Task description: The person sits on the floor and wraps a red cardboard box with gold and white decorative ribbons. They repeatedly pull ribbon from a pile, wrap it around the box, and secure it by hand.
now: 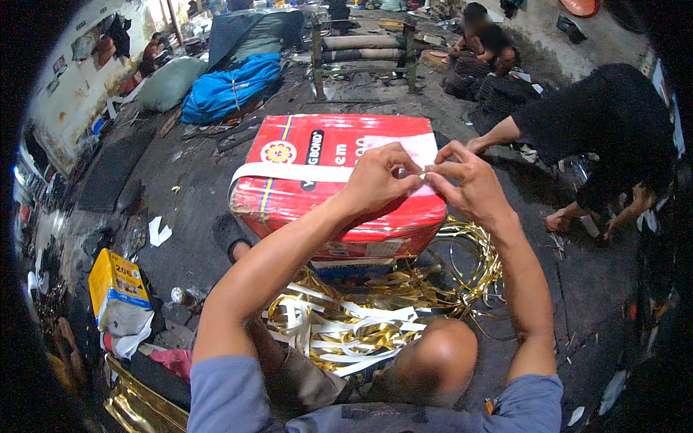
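Observation:
Both hands meet over the right part of a red carton (296, 206). A long white strip (289, 171) lies across its top from the left edge and runs under my left hand (377, 180). My left thumb and forefinger are pinched together at the strip's end. Facing them, my right hand (473, 185) pinches the same small pale end, its other fingers bent. The exact shape of the bit between the fingertips is hard to make out. Beneath the hands lies a pinkish-white sheet (420, 149) on the carton.
White and gold strips (339, 328) lie heaped between my legs, with gold coils (473, 278) right of the carton. A yellow box (119, 281) stands at the left. On the right a person in black (599, 123) bends low. Blue sacking (231, 86) lies farther back.

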Demonstrator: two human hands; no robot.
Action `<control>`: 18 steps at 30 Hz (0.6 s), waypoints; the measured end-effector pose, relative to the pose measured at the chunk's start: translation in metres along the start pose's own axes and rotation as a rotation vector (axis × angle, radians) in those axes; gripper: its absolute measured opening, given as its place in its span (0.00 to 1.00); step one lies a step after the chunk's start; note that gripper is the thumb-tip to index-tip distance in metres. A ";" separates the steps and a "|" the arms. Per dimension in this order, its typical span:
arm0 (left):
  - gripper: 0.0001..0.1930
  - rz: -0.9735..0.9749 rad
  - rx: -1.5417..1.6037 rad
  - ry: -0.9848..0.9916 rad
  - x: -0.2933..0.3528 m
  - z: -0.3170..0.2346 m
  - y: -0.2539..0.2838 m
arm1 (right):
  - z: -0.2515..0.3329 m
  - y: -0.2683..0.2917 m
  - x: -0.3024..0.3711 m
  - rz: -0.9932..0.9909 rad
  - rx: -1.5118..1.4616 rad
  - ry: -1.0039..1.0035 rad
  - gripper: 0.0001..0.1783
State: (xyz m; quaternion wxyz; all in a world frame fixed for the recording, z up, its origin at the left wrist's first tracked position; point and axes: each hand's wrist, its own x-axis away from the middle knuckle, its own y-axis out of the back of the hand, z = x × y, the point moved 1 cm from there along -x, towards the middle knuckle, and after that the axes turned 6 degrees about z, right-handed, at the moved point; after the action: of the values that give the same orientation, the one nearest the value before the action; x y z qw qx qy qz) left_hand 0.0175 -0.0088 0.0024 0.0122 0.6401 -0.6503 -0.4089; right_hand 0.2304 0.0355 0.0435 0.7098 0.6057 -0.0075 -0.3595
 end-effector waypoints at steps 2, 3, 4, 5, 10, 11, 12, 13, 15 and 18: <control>0.08 0.009 0.124 0.053 0.000 0.001 -0.003 | 0.003 0.002 0.000 0.038 -0.051 -0.020 0.13; 0.09 0.008 0.184 0.074 -0.001 0.001 -0.002 | 0.003 0.006 -0.002 0.055 -0.071 -0.024 0.13; 0.09 0.044 0.147 0.121 -0.001 0.002 -0.001 | -0.009 0.002 -0.002 0.054 -0.084 -0.009 0.14; 0.09 0.033 0.137 0.091 -0.001 0.003 -0.002 | -0.008 0.002 -0.004 0.037 -0.116 -0.052 0.13; 0.10 0.034 0.128 0.052 -0.002 0.005 -0.002 | -0.010 -0.004 0.001 -0.055 -0.115 -0.085 0.11; 0.10 0.034 0.141 0.056 -0.001 0.005 -0.001 | -0.008 -0.004 0.001 -0.053 -0.120 -0.107 0.11; 0.10 0.039 0.133 0.069 -0.001 0.005 0.000 | -0.006 -0.004 0.000 -0.047 -0.143 -0.115 0.11; 0.10 0.043 0.126 0.081 -0.001 0.005 0.000 | -0.003 -0.003 -0.001 -0.041 -0.164 -0.124 0.11; 0.10 0.043 0.136 0.088 -0.002 0.004 0.000 | -0.006 -0.004 0.000 -0.047 -0.149 -0.090 0.12; 0.10 0.018 0.125 0.061 -0.001 0.005 -0.001 | -0.010 -0.006 0.002 -0.066 -0.127 -0.037 0.11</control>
State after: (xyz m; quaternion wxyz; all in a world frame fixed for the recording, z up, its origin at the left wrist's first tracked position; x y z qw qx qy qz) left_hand 0.0164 -0.0053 -0.0010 -0.0043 0.6457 -0.6797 -0.3479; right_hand 0.2331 0.0434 0.0344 0.7345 0.5525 0.0222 -0.3934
